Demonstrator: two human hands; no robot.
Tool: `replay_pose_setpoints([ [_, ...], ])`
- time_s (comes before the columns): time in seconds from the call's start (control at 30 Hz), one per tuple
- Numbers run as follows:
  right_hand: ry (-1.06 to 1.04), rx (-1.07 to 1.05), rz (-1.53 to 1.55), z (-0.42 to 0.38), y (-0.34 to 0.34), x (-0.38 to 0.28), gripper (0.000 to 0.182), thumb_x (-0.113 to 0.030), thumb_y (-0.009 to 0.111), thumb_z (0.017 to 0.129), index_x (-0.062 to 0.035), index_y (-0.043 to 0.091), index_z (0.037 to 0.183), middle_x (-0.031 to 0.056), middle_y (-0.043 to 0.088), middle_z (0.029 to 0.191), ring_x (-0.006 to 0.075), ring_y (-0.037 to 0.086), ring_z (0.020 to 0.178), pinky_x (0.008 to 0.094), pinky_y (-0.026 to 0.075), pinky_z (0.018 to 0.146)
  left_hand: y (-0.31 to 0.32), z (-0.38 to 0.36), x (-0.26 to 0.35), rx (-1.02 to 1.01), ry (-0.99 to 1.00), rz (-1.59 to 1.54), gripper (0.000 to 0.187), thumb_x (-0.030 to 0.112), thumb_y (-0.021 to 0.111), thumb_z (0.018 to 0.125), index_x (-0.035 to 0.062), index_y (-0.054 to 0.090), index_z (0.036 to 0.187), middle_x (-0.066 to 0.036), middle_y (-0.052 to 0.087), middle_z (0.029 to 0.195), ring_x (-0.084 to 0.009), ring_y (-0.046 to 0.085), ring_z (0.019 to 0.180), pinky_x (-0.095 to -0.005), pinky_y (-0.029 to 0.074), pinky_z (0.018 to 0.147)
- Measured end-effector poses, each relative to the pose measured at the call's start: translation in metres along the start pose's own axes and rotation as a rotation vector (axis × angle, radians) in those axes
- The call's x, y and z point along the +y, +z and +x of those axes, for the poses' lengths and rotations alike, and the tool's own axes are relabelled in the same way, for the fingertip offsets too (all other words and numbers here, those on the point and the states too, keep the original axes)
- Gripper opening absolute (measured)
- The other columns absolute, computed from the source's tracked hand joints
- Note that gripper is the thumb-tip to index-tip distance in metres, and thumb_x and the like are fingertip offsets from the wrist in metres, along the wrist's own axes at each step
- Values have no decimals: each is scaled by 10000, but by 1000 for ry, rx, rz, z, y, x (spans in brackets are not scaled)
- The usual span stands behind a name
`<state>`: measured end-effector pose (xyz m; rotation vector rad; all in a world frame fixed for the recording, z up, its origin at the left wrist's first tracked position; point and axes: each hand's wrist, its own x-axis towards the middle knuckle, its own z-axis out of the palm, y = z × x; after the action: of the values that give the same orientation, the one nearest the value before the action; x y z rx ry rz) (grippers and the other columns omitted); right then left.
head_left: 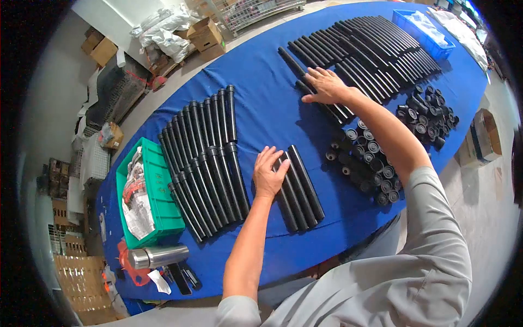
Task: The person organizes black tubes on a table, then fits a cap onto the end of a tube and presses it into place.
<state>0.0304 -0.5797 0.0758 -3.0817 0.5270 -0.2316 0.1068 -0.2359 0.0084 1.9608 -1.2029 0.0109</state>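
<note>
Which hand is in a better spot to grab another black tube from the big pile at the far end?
The right hand. It is stretched out and already rests on tubes at the edge of the big pile. The left hand lies flat on the small group of tubes near the body.

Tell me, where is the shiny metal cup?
In the head view, the steel tumbler lies on its side at the blue table's near-left edge, just below the green bin and left of the person's left hand.
</note>
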Motion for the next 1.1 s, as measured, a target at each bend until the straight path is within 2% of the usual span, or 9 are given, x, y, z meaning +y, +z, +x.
replay_pose_setpoints([
  [0.03, -15, -15, 26, 15, 2, -2, 912, -716, 548, 920, -1, 457, 1478, 180, 383, 1590, 396, 320, 1494, 586, 291, 1189, -1, 0, 1, -18, -36, -38, 364, 320, 772, 845, 73, 779, 1112, -182, 687, 1293, -363, 556, 1331, -461, 382, 1166],
  [0.17, -6, -185, -16, 57, 11, -16, 885, -698, 423, 992, -11, 387, 1550, 148, 346, 1641, 378, 260, 1532, 559, 221, 1236, -4, 1, 3, -25, -12, -7, 375, 289, 789, 836, 48, 765, 1122, -202, 685, 1292, -382, 568, 1322, -458, 404, 1152],
  [0.27, 48, -376, -59, 83, 14, -15, 905, -719, 404, 988, -1, 409, 1538, 160, 351, 1637, 382, 251, 1536, 552, 215, 1241, -5, 0, 4, -32, -20, -2, 377, 292, 788, 836, 52, 765, 1126, -201, 683, 1297, -383, 566, 1324, -460, 401, 1156],
  [0.4, 132, -252, -65, 104, 31, 3, 985, -782, 373, 958, 16, 423, 1533, 189, 360, 1629, 403, 220, 1547, 523, 182, 1256, -7, 1, 7, -40, -26, -12, 378, 292, 792, 834, 59, 766, 1131, -198, 682, 1301, -384, 562, 1330, -471, 392, 1162],
  [0.73, 227, -360, -61, 123, 29, 5, 930, -756, 281, 995, -28, 390, 1563, 172, 323, 1654, 464, 202, 1539, 562, 95, 1264, -7, 1, 6, -36, -26, -13, 379, 287, 798, 831, 52, 766, 1127, -195, 684, 1297, -389, 565, 1324, -478, 391, 1161],
  [0.83, 127, -167, -28, 111, 36, 15, 819, -692, 308, 1027, -67, 437, 1540, 158, 362, 1638, 431, 217, 1544, 608, 115, 1247, -7, 1, 6, -28, -22, -18, 378, 286, 797, 833, 49, 766, 1125, -198, 686, 1293, -388, 567, 1321, -476, 395, 1157],
  [0.93, 83, 122, 68, 101, 25, 27, 707, -612, 392, 1043, -75, 484, 1495, 165, 471, 1561, 391, 361, 1488, 578, 257, 1215, -5, 1, 4, -29, -11, -21, 374, 284, 796, 833, 47, 767, 1121, -202, 686, 1290, -387, 569, 1320, -470, 399, 1155],
  [1.0, 75, 376, 245, 84, 8, 36, 567, -472, 574, 1005, -26, 550, 1353, 224, 629, 1302, 408, 593, 1223, 481, 469, 1043, -6, 1, 5, -26, -14, -30, 371, 283, 795, 833, 45, 768, 1116, -205, 686, 1289, -384, 570, 1320, -465, 399, 1156],
  [1.1, 107, 407, 273, 39, -15, 56, 495, -399, 621, 971, -20, 575, 1286, 227, 658, 1172, 419, 598, 1172, 503, 471, 1003, -4, 1, 1, -6, 1, -25, 368, 287, 795, 828, 45, 773, 1105, -207, 694, 1272, -383, 580, 1308, -465, 407, 1149],
])
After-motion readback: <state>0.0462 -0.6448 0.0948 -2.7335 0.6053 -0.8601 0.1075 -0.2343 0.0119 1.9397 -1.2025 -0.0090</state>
